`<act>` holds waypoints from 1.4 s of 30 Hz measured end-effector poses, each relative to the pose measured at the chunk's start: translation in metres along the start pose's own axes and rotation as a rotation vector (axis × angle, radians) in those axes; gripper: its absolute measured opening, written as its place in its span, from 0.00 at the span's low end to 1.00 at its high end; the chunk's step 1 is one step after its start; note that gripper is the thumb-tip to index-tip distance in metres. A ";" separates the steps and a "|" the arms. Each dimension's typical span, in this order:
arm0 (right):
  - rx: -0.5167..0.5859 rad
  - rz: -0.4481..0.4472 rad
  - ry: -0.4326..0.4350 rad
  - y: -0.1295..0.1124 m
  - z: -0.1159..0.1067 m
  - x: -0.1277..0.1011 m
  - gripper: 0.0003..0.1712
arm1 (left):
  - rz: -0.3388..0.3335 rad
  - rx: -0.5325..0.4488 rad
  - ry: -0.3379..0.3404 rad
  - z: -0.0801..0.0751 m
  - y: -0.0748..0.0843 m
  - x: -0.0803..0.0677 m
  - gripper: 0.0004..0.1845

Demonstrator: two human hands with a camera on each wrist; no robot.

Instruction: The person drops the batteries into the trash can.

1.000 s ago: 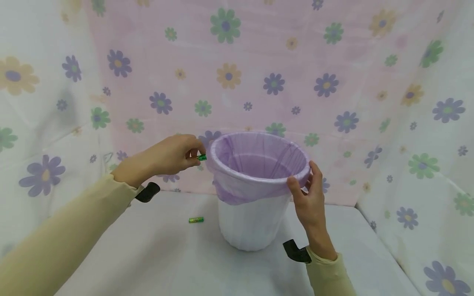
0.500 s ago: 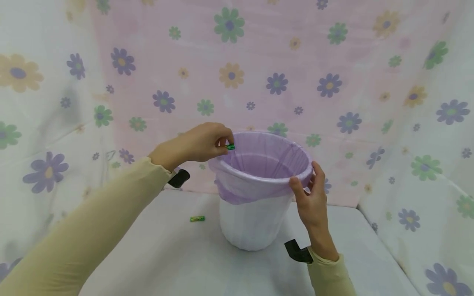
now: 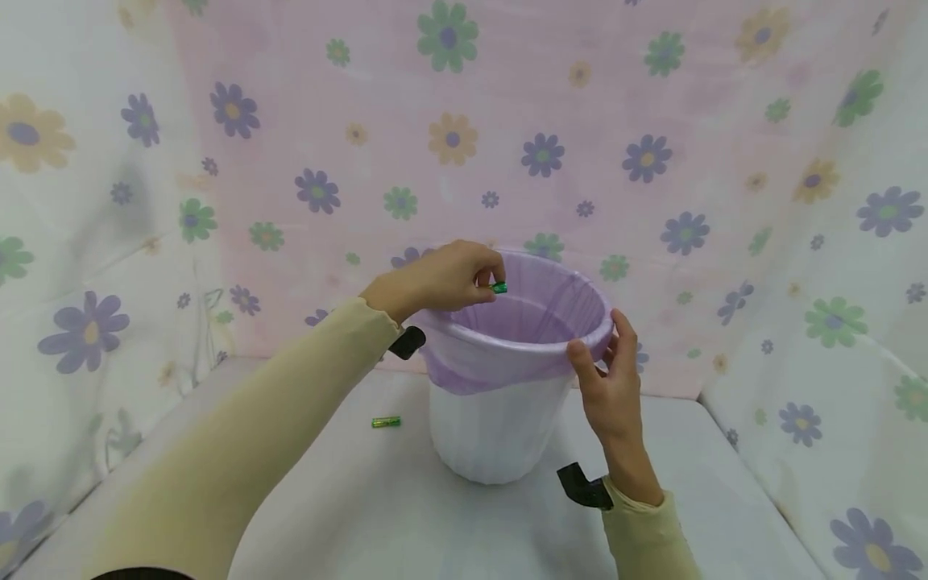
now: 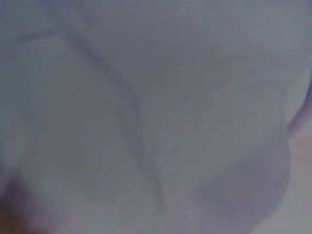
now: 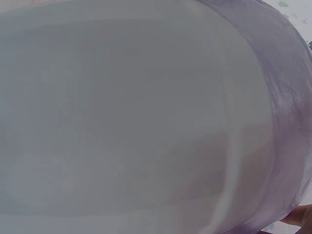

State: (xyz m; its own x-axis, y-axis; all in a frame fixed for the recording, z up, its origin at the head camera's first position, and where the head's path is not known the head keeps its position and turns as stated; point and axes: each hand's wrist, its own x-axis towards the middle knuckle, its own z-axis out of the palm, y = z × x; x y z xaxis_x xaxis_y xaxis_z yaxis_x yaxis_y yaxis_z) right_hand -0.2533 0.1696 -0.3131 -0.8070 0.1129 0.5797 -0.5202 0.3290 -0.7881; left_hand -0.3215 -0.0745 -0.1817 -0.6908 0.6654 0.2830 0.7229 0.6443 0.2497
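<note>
In the head view my left hand (image 3: 451, 276) pinches a small green battery (image 3: 499, 287) between thumb and fingers, over the opening of a white trash can (image 3: 499, 431). A thin purple trash bag (image 3: 464, 369) lines the can and folds down over its rim. My right hand (image 3: 612, 391) grips the rim at the right, thumb on the near side and fingers round the outside. The right wrist view is filled by the can's white wall (image 5: 122, 107) and the overhanging bag (image 5: 292, 97). In the left wrist view, the pale bag-covered side (image 4: 209, 122) is blurred.
A second green battery (image 3: 386, 422) lies on the white tabletop (image 3: 341, 499), left of the can. Behind stands a pink flowered curtain (image 3: 326, 105), with white flowered sheets (image 3: 855, 266) at both sides. Black wrist mounts (image 3: 584, 488) sit at the sleeve cuffs.
My left hand has carried the battery rightward, from outside the can's left rim to over its opening. The right hand keeps its grip on the rim, and the other battery still lies on the table.
</note>
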 end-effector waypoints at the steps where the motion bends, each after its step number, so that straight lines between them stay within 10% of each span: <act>1: -0.003 -0.001 0.002 0.000 0.000 0.000 0.43 | -0.005 -0.005 -0.003 0.001 0.001 0.003 0.06; 42: 0.003 0.019 -0.007 0.000 0.000 0.001 0.43 | -0.043 0.020 -0.059 0.025 -0.001 0.021 0.10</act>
State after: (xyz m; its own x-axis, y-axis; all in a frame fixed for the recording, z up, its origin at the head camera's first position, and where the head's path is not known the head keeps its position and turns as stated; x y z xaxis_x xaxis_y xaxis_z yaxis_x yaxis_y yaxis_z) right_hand -0.2542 0.1698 -0.3120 -0.8189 0.1124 0.5628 -0.5053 0.3237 -0.7999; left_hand -0.3371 -0.0511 -0.1993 -0.7217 0.6572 0.2172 0.6921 0.6801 0.2418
